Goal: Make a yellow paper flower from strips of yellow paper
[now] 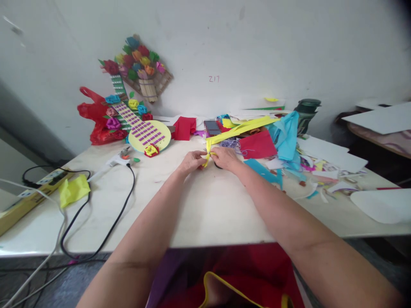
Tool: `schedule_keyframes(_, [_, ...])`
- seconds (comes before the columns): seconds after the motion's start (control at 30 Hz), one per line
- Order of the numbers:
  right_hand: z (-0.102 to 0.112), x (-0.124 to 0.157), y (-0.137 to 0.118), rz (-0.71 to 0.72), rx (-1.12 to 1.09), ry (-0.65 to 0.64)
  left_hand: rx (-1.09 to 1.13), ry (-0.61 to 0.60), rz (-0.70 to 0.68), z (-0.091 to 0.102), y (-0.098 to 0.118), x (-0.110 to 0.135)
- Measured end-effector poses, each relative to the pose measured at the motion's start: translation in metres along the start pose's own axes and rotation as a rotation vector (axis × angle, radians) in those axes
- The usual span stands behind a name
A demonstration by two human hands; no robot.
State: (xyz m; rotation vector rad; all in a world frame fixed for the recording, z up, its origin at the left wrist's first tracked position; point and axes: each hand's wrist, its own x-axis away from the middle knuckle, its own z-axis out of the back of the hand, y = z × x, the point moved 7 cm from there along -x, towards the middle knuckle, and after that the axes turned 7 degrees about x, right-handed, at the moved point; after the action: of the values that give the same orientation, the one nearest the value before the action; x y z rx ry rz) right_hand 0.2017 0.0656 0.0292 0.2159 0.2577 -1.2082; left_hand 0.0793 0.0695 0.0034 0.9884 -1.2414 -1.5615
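Note:
A long yellow crepe paper strip (239,131) runs from the pile at the back right down to my two hands, its near end gathered and twisted. My left hand (192,161) pinches the gathered part from the left, fingertips closed on it. From the right, my right hand (227,158) is closed on the same bunched paper, almost touching the left fingers. Part of a dark object (218,166) peeks out under my right hand; I cannot make out its kind. A red crepe paper piece (258,144) lies just beyond the right hand.
At the back left are a cardboard guitar (148,136) with paper flowers and a red plastic bag (96,117). A glue gun (118,159) with a black cord and a power strip (38,188) lie left. Paper scraps (321,175) and a green bottle (307,114) are right.

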Motion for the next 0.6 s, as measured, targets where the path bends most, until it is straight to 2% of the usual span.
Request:
schedule_keyframes(0.27, [0.000,-0.001,-0.001,0.028,-0.008,0.014,-0.207,-0.025,-0.067,0.000,0.002,-0.001])
schedule_keyframes(0.6, [0.000,0.000,-0.006,0.053,-0.012,0.004,-0.655,0.135,-0.233,0.004,0.015,0.000])
